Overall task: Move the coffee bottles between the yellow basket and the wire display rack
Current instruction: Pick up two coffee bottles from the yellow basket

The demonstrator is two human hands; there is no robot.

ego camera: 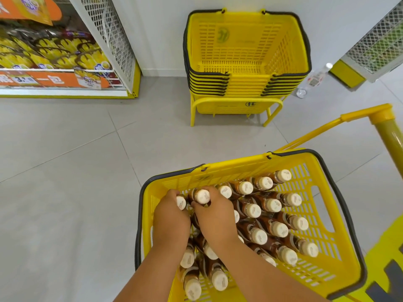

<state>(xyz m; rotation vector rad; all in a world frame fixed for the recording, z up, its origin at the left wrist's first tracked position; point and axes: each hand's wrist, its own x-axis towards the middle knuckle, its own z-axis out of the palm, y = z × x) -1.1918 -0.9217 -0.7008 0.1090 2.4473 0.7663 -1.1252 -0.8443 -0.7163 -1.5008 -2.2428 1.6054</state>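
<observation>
Both hands in yellow basket [340, 227], far-left corner. Left hand [172, 216] grasps bottle [181, 202]; right hand [214, 212] grasps neighbouring bottle [201, 196]. Bottles upright, caps up; lift likely straight up.

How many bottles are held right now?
2: the left hand grips the corner bottle, the right hand the next bottle along the basket's far wall. The hands may hide more.

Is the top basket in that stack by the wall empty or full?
Empty. The top basket in the stack shows only its bare slotted floor and walls, while the near basket where both hands work holds capped coffee bottles.
</observation>
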